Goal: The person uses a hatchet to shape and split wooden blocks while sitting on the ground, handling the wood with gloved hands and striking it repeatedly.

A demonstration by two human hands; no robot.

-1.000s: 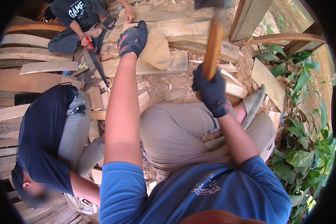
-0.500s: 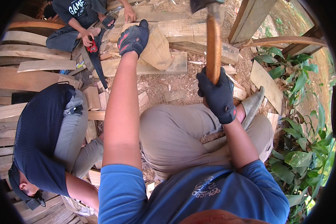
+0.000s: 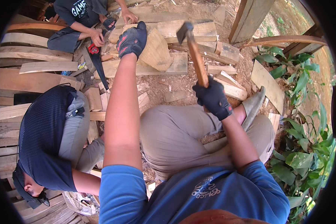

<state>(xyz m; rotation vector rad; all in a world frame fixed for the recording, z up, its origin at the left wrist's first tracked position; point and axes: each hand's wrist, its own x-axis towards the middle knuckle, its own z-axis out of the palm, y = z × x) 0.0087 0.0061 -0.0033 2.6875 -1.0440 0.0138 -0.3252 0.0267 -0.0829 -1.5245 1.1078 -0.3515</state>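
My left hand [image 3: 132, 40], in a black glove with red marks, reaches far out and grips the upper left edge of a thick wood block [image 3: 155, 51]. The block stands tilted among boards on the ground; my fingers behind it are partly hidden. In my right hand [image 3: 212, 98], also gloved, is the wooden handle of a hatchet [image 3: 198, 61]. Its dark metal head hangs in the air just right of the block, apart from it. Below the block lies a flat board [image 3: 177, 64].
A co-worker at the upper left holds a red-handled handsaw [image 3: 97, 63]. Another person [image 3: 48, 127] bends over close at my left. Curved planks [image 3: 41, 51] lie along the left side. Leafy plants [image 3: 300, 158] and a wooden post [image 3: 248, 20] stand on the right.
The hatchet has swung down and left, its head now nearer the block. My right hand has dropped a little. The left hand stays on the block. The co-worker's saw has shifted slightly.
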